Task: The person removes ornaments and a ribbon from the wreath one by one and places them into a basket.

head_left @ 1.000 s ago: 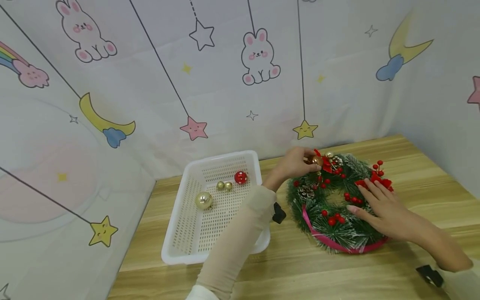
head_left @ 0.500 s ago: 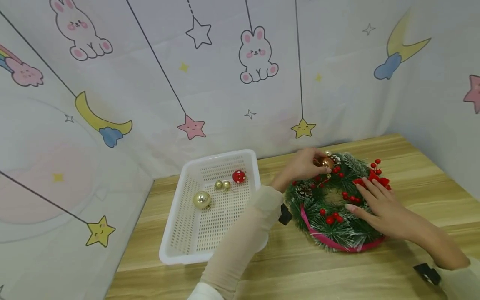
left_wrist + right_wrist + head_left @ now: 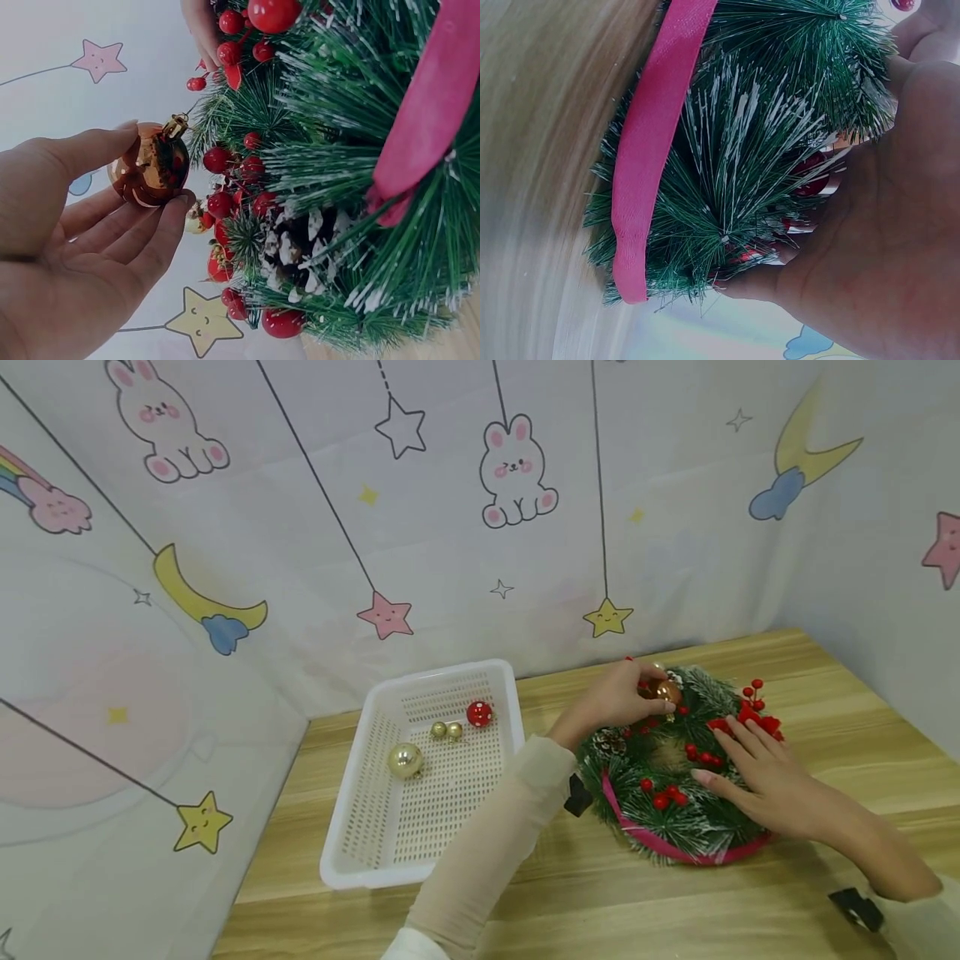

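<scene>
A shiny copper Christmas ball (image 3: 154, 169) with a gold cap is pinched between the thumb and fingers of my left hand (image 3: 621, 693). In the head view it hangs over the back of the green Christmas wreath (image 3: 690, 827), while the left wrist view shows its cap right beside the wreath's needles. Red berries (image 3: 670, 797), a snow-tipped pine cone (image 3: 296, 251) and a pink ribbon (image 3: 645, 142) decorate the wreath. My right hand (image 3: 780, 789) rests on the wreath's right side with fingers spread, partly covering a red flower (image 3: 765, 723).
Left of the wreath stands a white perforated plastic basket (image 3: 341, 827) on the wooden table (image 3: 600, 910). Inside it lie a large gold ball (image 3: 406, 761), two small gold balls (image 3: 447, 731) and a red ball with white dots (image 3: 479, 714). A patterned cloth backdrop (image 3: 450, 543) rises behind the table.
My left hand has carried the copper Christmas ball rightward and slightly nearer along the back of the wreath. My right hand has stayed on the wreath.
</scene>
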### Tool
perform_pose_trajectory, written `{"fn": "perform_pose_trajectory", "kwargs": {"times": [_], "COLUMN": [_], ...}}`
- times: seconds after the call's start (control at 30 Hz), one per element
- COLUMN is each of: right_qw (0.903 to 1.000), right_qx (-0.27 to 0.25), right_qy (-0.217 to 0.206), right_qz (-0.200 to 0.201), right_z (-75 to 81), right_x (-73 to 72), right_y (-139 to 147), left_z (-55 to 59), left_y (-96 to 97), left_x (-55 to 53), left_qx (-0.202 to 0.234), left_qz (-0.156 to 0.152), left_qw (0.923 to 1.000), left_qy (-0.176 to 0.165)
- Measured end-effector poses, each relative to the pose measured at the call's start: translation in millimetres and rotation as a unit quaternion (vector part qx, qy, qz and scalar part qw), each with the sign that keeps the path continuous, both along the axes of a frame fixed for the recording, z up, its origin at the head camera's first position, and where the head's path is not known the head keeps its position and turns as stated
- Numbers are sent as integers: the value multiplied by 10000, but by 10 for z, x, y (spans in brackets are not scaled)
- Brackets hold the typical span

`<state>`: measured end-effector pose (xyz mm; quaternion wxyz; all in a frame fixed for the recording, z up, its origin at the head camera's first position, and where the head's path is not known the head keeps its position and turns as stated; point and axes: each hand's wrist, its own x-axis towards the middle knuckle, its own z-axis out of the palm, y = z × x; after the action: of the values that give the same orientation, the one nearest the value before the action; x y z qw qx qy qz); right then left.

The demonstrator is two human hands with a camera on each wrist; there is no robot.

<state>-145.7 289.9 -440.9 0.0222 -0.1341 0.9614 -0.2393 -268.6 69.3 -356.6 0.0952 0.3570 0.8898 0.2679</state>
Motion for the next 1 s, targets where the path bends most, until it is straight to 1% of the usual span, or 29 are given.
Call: {"fn": "perform_pose_trajectory", "kwargs": {"times": [0.13, 0.27, 0.4, 0.5, 0.67, 0.8, 0.87, 0.93, 1.0], "right_qw": [10000, 10000, 10000, 10000, 9999, 9999, 9999, 9998, 9998], "right_qx": [25, 29, 30, 26, 104, 147, 155, 177, 172], "right_qy": [-10, -27, -10, 10, 65, 68, 62, 72, 82], "right_qz": [-13, -6, 3, 10, 15, 10, 7, 1, 2], "right_z": [-7, -20, -29, -32, -38, -42, -42, -42, -41], "right_x": [4, 1, -2, -5, -11, -14, -14, -16, -17], "right_y": [8, 9, 12, 14, 12, 8, 5, 3, -1], "left_z": [26, 64, 100, 106, 106, 130, 149, 173, 200], "left_y": [-18, -51, -121, -191, -315, -414, -457, -492, -527], "left_x": [28, 47, 58, 52, 43, 57, 70, 84, 98], "left_qx": [152, 340, 551, 729, 1114, 1341, 1429, 1497, 1614], "left_qz": [84, 105, -48, -220, -354, -237, -130, -29, -15], "left_qw": [9997, 9990, 9980, 9967, 9919, 9872, 9848, 9827, 9802], "left_qy": [-145, -270, -297, -269, -490, -831, -984, -1087, -1146]}}
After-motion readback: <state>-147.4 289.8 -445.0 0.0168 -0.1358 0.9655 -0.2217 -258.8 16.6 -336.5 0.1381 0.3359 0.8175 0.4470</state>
